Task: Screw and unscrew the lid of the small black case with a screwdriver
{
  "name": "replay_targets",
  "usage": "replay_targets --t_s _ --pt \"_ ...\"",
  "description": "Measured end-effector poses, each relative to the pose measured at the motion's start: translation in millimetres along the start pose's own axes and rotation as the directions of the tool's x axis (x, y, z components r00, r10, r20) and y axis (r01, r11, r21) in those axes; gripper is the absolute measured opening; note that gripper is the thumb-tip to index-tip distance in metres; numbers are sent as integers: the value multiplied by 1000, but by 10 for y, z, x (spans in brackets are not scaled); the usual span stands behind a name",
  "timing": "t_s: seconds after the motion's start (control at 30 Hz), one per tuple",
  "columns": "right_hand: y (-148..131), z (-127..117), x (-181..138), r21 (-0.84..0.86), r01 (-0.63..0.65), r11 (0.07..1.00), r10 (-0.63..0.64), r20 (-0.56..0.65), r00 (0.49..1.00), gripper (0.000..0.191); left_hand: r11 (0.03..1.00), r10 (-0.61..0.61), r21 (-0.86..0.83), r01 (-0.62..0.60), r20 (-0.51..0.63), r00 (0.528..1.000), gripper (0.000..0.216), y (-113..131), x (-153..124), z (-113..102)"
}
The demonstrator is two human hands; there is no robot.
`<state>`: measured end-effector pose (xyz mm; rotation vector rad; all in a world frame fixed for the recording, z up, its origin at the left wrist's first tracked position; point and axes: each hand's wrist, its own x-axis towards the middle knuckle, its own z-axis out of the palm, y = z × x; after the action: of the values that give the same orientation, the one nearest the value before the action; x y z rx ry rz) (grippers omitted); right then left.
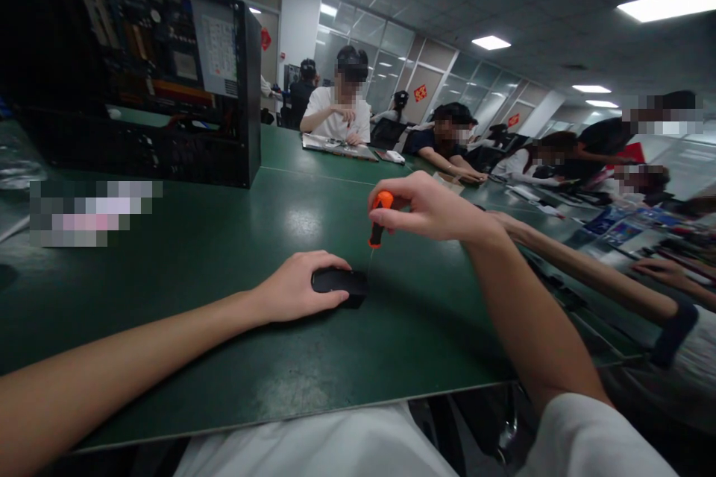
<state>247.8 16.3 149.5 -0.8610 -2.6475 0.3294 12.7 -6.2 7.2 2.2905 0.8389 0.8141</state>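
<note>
A black device shaped like a computer mouse (333, 280) lies on the green tabletop (224, 238). My left hand (294, 287) is closed around its left end, thumb on the near side and fingers on the far side. Above its right end, my right hand (422, 209) grips an orange and black screwdriver (377, 220) by the handle. The screwdriver points down, and its thin shaft reaches toward the device's right end. Whether the tip touches the device I cannot tell.
An open black computer case (249, 89) stands at the back left. Left of my hands is a blurred-out patch (92, 216). Across the table a person in white (335, 108) sits at an opened laptop-like device (341, 147). A neighbour's arm (587, 268) rests on the right.
</note>
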Motion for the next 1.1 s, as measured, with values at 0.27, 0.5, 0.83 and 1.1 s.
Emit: replay_targets --t_s 0.27,0.5,0.83,1.1 --pt "-103 -45 -7 -106 57 993 -60 -33 998 29 1000 7 -13 -7 6 1000 33 2 2 -6" --pt "-44 -19 -11 -101 64 993 -69 -47 997 31 1000 11 2 -11 5 1000 34 7 -5 -8" --pt "-79 -19 -12 -105 78 991 -83 -42 996 30 1000 26 17 -26 5 1000 33 -7 2 1" --pt "-94 -27 -15 -116 96 989 -100 -31 994 30 999 26 18 -27 10 1000 34 -17 11 2"
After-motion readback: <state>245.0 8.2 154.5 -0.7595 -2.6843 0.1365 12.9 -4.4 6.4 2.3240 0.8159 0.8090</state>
